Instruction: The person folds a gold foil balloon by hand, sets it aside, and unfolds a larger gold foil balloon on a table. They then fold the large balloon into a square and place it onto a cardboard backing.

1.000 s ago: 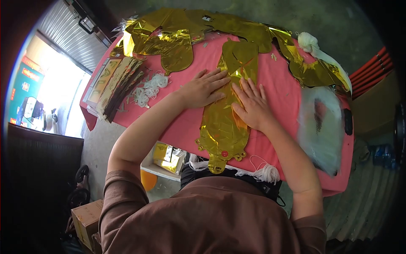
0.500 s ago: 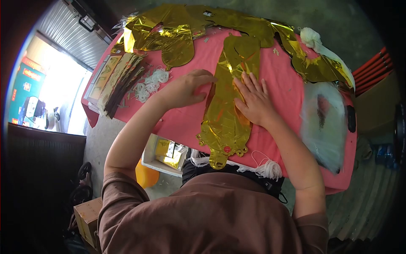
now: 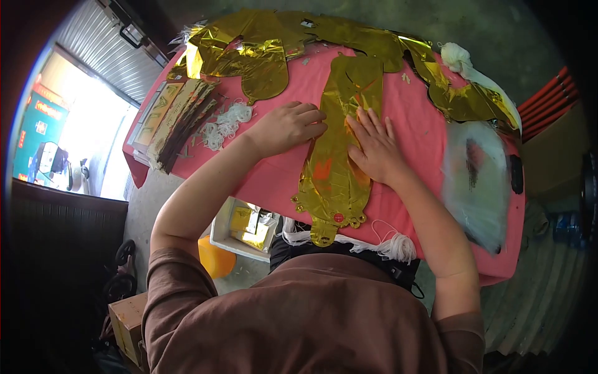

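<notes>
A flat gold foil balloon [image 3: 336, 181] lies lengthwise on the pink-covered table, its narrow end over the front edge near my body. A small red round mark shows near that end. At its left edge, my left hand [image 3: 288, 129] has its fingers curled together on the foil, the thumb hidden beneath. My right hand [image 3: 378, 151] rests flat on the foil's right side, fingers stretched out and slightly spread.
More gold foil pieces [image 3: 265, 68] lie along the far edge. On the left are a stack of card strips [image 3: 177, 118] and tangled white string [image 3: 225, 124]. A clear plastic bag [image 3: 476, 184] lies at right, a string bundle [image 3: 398, 248] in front. Below sits a white bin [image 3: 240, 249].
My left hand has moved slightly right onto the foil's edge, and its thumb and fingers have closed together. My right hand has stayed in place.
</notes>
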A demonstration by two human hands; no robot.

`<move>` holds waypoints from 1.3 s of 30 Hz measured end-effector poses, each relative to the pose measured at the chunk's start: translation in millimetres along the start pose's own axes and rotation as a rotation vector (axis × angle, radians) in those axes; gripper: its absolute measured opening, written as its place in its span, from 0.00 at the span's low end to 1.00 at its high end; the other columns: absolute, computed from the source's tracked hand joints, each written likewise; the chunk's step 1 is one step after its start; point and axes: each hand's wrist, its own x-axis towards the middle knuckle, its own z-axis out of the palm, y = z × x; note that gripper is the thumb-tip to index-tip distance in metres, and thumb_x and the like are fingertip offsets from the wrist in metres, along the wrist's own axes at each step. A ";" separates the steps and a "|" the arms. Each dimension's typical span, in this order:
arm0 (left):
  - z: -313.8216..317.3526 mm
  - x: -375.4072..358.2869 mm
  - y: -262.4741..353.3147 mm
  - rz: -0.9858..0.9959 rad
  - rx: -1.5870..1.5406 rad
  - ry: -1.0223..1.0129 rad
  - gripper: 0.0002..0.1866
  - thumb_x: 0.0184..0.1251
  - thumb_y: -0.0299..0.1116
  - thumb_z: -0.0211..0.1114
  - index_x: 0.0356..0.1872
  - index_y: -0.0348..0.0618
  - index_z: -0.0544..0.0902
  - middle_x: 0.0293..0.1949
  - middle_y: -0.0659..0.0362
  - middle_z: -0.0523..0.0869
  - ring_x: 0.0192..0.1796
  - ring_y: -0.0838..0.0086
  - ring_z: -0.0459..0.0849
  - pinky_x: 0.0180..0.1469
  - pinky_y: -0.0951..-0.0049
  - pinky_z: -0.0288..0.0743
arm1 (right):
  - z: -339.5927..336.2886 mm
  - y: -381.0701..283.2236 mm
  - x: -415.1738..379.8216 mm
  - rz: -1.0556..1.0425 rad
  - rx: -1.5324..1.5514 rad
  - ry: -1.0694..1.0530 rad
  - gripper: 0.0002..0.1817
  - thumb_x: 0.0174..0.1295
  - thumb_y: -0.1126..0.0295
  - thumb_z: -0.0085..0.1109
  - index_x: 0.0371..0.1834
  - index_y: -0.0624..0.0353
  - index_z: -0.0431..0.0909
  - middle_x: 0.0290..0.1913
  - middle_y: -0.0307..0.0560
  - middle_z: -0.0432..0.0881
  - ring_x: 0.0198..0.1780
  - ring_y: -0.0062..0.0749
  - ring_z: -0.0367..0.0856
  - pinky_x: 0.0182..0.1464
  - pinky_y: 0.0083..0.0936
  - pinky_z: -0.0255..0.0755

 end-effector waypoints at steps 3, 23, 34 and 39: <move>7.3 -0.6 -2.4 -0.013 0.004 0.024 0.16 0.50 0.30 0.64 0.42 0.44 0.79 0.47 0.59 0.79 0.51 0.67 0.77 0.51 0.68 0.74 | 0.0 -0.2 0.8 -0.001 0.004 0.004 0.32 0.61 0.55 0.42 0.70 0.51 0.55 0.73 0.51 0.50 0.75 0.43 0.43 0.72 0.49 0.33; 10.3 0.7 -4.1 0.044 0.027 0.000 0.18 0.55 0.31 0.56 0.48 0.44 0.80 0.50 0.60 0.81 0.53 0.66 0.78 0.53 0.67 0.73 | -3.8 -1.9 -0.9 0.002 -0.002 -0.018 0.34 0.61 0.55 0.44 0.71 0.52 0.53 0.74 0.51 0.48 0.75 0.44 0.42 0.72 0.48 0.33; 11.1 -0.7 -2.6 0.011 -0.065 0.022 0.15 0.53 0.28 0.59 0.45 0.44 0.81 0.47 0.58 0.83 0.52 0.66 0.79 0.53 0.66 0.74 | -5.2 3.6 2.6 0.028 0.237 0.030 0.32 0.61 0.63 0.45 0.71 0.53 0.54 0.73 0.56 0.50 0.75 0.47 0.42 0.73 0.46 0.34; 6.8 -4.4 1.3 -0.183 -0.356 0.097 0.14 0.52 0.23 0.62 0.42 0.41 0.81 0.43 0.54 0.84 0.47 0.60 0.81 0.47 0.64 0.77 | -23.3 37.4 0.3 0.002 0.565 0.159 0.29 0.56 0.78 0.45 0.66 0.57 0.61 0.69 0.58 0.58 0.71 0.51 0.54 0.70 0.41 0.49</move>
